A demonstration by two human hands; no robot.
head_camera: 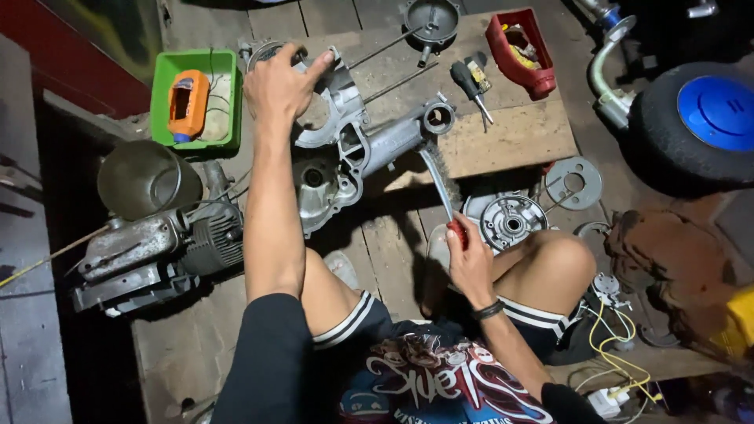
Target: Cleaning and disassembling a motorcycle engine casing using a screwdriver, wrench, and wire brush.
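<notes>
The left hand (280,85), in the upper middle of the frame, lies spread on the top rim of a grey engine case (345,145), fingers apart and resting on the metal rather than closed round it. The case lies across the centre of the frame, partly on a wooden board (514,133) and partly on the plank floor (393,251).

The right hand (470,263), lower and right of centre, is closed on the red handle of a wire brush (441,184). The brush runs up from the hand, and its far end meets the case just below the ring-shaped boss at the case's right end.

A green tray (228,63) holding an orange tool (188,104) sits at upper left, just beside the left hand. A red tray (522,51) and a screwdriver (470,85) lie on the board at upper right. A round metal hub (512,221) rests just right of the right hand, near the knee. A second engine (157,247) lies at left, and a tyre with a blue centre (695,126) at far right.
</notes>
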